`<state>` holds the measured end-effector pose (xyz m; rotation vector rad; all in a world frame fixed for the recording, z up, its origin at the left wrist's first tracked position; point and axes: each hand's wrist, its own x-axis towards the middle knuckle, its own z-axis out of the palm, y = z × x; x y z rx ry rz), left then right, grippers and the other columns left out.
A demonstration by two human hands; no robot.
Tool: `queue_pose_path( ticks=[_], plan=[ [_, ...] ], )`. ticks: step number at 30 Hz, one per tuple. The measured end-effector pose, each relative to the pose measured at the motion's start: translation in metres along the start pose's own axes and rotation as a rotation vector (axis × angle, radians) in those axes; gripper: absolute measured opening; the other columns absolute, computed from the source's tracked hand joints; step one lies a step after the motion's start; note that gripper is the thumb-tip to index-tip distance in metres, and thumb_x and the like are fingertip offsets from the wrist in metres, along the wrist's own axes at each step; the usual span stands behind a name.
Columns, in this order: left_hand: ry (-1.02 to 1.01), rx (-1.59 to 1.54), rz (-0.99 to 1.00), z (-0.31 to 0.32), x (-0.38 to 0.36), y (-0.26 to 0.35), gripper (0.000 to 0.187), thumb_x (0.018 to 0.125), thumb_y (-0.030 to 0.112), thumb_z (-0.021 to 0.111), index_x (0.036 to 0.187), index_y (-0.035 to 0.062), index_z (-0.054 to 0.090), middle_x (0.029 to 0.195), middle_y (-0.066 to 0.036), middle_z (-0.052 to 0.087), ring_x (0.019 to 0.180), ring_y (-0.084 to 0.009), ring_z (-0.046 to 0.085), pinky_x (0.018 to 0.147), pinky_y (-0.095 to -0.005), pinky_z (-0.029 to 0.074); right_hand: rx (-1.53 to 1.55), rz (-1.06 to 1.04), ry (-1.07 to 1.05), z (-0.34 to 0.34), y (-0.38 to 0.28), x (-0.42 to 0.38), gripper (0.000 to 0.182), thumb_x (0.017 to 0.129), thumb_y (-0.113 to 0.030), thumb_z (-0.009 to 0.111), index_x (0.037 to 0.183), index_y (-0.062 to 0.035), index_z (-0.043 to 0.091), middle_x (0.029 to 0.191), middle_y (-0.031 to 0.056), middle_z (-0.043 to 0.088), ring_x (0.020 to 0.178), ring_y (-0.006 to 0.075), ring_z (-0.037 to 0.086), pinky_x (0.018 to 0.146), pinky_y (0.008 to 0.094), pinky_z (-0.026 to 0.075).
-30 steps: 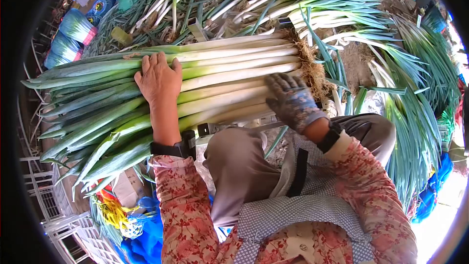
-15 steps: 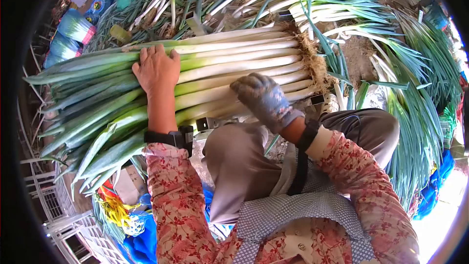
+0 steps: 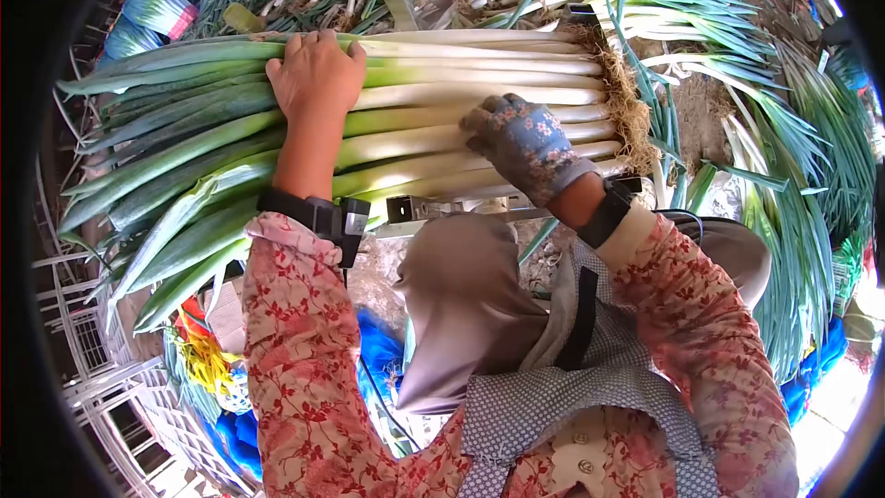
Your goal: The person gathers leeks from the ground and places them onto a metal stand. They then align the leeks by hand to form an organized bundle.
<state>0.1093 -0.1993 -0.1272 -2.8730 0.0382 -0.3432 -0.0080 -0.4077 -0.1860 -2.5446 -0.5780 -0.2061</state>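
A wide row of long green onions [image 3: 406,120] lies crosswise in front of me, dark leaves to the left and rooted white ends to the right. My left hand [image 3: 318,83], bare, rests on the far side of the row where green turns to white, fingers apart over the stalks. Over the white stalks is my right hand [image 3: 524,143], in a flowered grey-blue glove, with its fingers curled in. Whatever those fingers hold is hidden under the glove. Shaggy roots [image 3: 630,106] line up near a metal support [image 3: 581,14] at the right end.
More green onions [image 3: 793,166] are heaped along the right and the far side. White wire crates [image 3: 111,406] stand at lower left, near yellow netting [image 3: 207,355] and blue plastic [image 3: 373,360]. My knee [image 3: 461,263] is close below the row. Printed bags [image 3: 152,14] sit at upper left.
The whole view has shifted, so the row sits higher and further right. My left hand stays on the stalks. My right hand stays curled over the white part, turned slightly.
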Motion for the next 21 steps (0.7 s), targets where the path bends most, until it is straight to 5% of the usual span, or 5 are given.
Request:
queue_pose_path(
  ticks=[12,18,21],
  plan=[
    [0.029,0.030,-0.001,0.001,-0.010,0.001,0.044,0.090,0.042,0.044,0.118,0.0116,0.058,0.125,-0.003,0.056,0.123,-0.0179,0.044,0.094,-0.0446,0.033,-0.022,0.117,0.004,0.003,-0.007,-0.003,0.014,0.082,-0.011,0.053,0.094,-0.0103,0.061,0.091,0.0120,0.061,0.091,0.0309,0.061,0.076,0.0418,0.050],
    [0.086,0.013,-0.018,0.004,-0.019,0.000,0.047,0.090,0.044,0.044,0.121,0.0104,0.056,0.128,-0.004,0.055,0.127,-0.0185,0.041,0.096,-0.0447,0.031,0.295,0.182,0.063,-0.016,0.002,-0.009,0.023,0.084,-0.016,0.060,0.103,-0.0044,0.063,0.099,0.0187,0.063,0.092,0.0368,0.061,0.083,0.0440,0.049],
    [-0.087,0.001,-0.045,-0.004,-0.014,0.002,0.047,0.089,0.043,0.045,0.122,0.0106,0.055,0.132,-0.004,0.052,0.130,-0.0186,0.038,0.096,-0.0443,0.032,0.392,0.318,0.130,-0.032,0.012,-0.001,0.025,0.083,-0.019,0.061,0.103,-0.0041,0.062,0.098,0.0225,0.062,0.092,0.0395,0.060,0.085,0.0445,0.048]
  ],
)
